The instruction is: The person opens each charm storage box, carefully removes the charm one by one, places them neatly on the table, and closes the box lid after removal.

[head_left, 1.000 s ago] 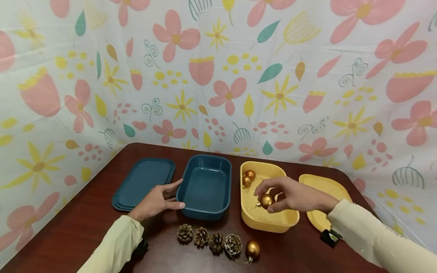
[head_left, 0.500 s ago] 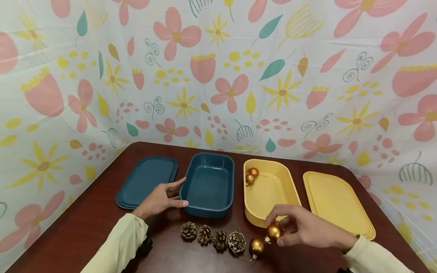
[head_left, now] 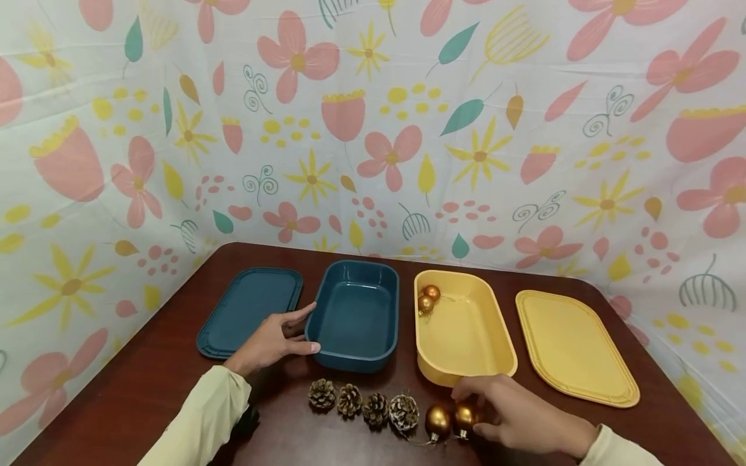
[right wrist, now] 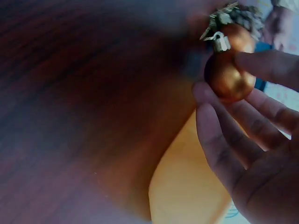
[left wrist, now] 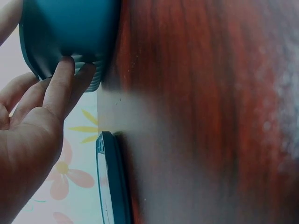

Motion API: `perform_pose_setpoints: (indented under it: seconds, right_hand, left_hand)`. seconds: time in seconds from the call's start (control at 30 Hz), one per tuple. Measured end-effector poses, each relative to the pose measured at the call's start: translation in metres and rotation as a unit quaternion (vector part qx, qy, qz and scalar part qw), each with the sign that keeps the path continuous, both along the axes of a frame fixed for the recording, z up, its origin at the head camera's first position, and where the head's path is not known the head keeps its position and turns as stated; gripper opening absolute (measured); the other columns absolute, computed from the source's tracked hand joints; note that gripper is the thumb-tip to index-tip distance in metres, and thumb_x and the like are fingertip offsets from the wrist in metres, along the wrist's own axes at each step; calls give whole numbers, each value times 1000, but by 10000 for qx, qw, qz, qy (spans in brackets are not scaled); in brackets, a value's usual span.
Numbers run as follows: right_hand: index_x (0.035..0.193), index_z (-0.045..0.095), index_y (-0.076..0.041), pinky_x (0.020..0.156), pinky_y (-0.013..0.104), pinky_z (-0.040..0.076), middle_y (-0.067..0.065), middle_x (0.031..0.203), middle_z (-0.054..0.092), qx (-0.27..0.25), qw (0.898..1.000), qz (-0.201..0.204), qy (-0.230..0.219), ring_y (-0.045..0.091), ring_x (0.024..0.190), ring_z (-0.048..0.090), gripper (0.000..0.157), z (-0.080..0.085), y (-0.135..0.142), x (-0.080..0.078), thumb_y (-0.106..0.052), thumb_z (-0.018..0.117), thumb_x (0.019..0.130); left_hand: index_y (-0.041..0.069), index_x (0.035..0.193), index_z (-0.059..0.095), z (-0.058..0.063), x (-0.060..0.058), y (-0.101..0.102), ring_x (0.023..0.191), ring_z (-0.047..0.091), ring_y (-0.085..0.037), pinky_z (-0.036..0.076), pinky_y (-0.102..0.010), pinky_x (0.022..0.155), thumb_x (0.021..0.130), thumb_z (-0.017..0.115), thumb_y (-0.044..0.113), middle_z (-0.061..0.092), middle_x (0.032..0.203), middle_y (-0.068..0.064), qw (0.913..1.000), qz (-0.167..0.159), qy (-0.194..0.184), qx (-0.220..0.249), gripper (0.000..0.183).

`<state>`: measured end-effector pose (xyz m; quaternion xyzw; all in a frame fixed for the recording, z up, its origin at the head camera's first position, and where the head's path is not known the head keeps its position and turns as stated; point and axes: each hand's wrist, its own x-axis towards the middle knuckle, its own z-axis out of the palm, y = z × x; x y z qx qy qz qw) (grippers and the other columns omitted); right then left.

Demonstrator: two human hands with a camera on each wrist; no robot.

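Note:
My right hand (head_left: 521,414) pinches a shiny gold Christmas bauble (head_left: 464,419) between thumb and fingers, low over the table in front of the yellow box (head_left: 466,330). In the right wrist view the bauble (right wrist: 229,77) shows its metal cap and loop. Just left of it lies another gold bauble (head_left: 438,422), ending a row of several pine cones (head_left: 375,410). My left hand (head_left: 272,342) rests with extended fingers against the left side of the dark blue box (head_left: 352,362); the left wrist view shows fingertips on its outer wall (left wrist: 84,28).
Two small gold baubles (head_left: 428,299) sit in the yellow box's far left corner. A blue lid (head_left: 250,310) lies left of the blue box, a yellow lid (head_left: 577,346) right of the yellow one. A flowered cloth (head_left: 373,162) hangs behind the brown table (head_left: 146,382).
My right hand has carried the bauble out of the yellow box, toward me and down, to beside the bauble at the row's end. The left hand has stayed at the blue box.

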<state>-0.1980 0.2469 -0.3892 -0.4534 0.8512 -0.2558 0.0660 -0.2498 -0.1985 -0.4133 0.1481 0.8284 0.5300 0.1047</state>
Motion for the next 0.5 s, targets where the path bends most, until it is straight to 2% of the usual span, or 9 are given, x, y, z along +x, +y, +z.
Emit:
perform_pose_setpoints:
  seconds: [0.13,0.27,0.5]
  right_hand:
    - [109,65,-16,64,17,51,-8,101,67,54,9987,-71,507,-8,82,56,38,-8,-4,1,-2,80,78]
    - [106,65,-18,62,15,48,-14,96,65,72,9982,-144,579,-9,78,54,37,-11,-5,1,-1,80,77]
    - [108,66,-20,63,16,51,-13,99,66,23,9972,-91,737,-9,81,57,41,-13,-7,0,2,80,75]
  left_hand:
    - [17,160,30,0,0,0,147,36,-45,46,-54,112,88,79,31,25,166,-16,10000,38,-29,-13,89]
    - [18,160,29,0,0,1,147,36,-45,46,-54,112,88,79,31,24,167,-16,10000,35,-62,42,89]
    - [18,160,29,0,0,0,148,36,-44,45,-55,112,88,79,31,24,167,-15,10000,35,-56,28,88]
